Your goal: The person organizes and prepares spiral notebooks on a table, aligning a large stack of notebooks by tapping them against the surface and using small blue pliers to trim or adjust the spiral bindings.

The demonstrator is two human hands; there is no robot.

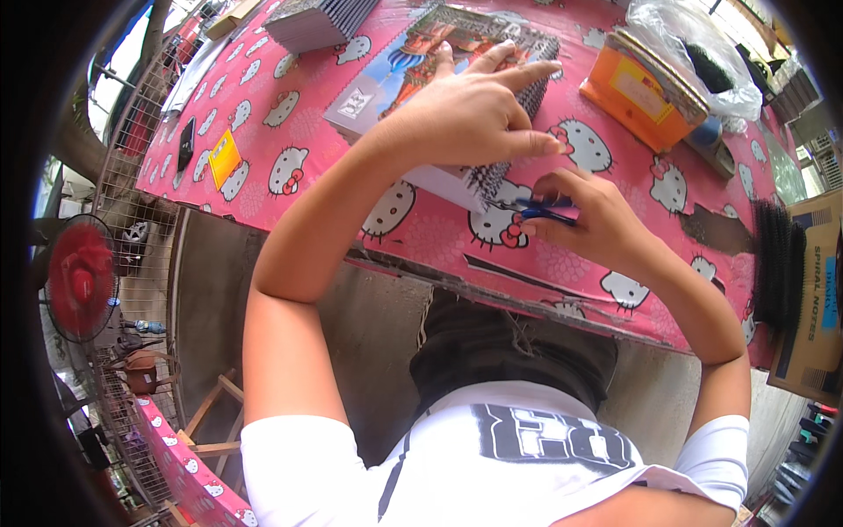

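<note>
My left hand (479, 110) lies with fingers spread on a notebook (413, 66) with a colourful picture cover, pressing it against the pink table. A dark spiral binding (486, 182) runs along the notebook's right edge, and white pages show below my left wrist. My right hand (601, 211) is closed round small blue-handled pliers (546, 213). Their jaws point left, close to the near end of the spiral; whether they touch the wire is too small to tell.
A stack of spiral notebooks (320, 22) stands at the far left. An orange box (641, 97) and a clear plastic bag (702, 44) are at the far right. Black coils (773, 268) stand by a cardboard box (812, 299). A yellow packet (224, 160) and phone (186, 143) lie left.
</note>
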